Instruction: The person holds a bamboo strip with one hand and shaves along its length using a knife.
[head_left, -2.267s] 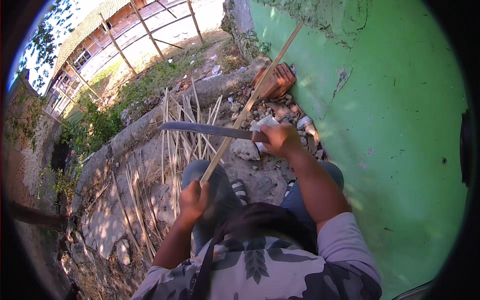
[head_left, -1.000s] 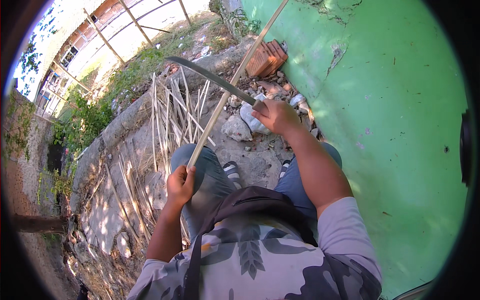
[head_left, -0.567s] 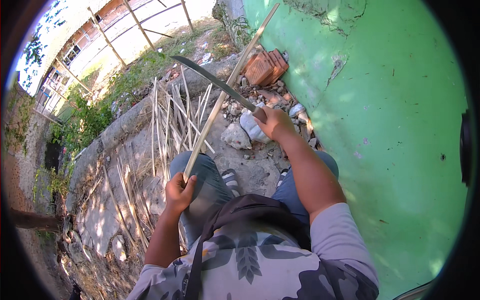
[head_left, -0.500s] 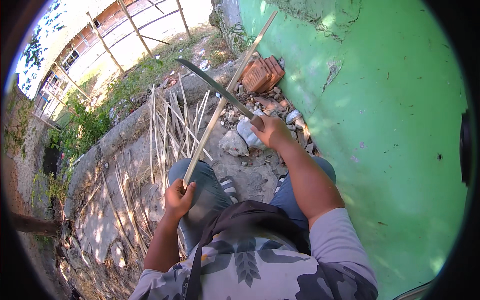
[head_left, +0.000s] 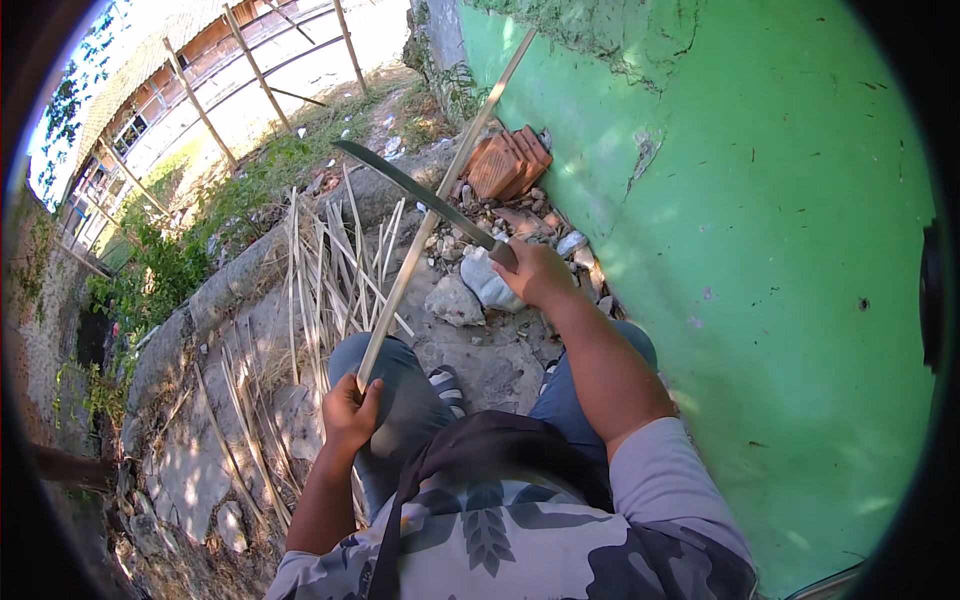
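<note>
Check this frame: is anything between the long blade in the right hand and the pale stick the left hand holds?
Nothing visible. The right hand holds the long blade directly across the pale stick, whose lower end the left hand grips.

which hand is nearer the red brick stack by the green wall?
Right. The right hand, gripping the machete, is just below the brick stack. The left hand holds the cane's lower end, much farther away.
</note>
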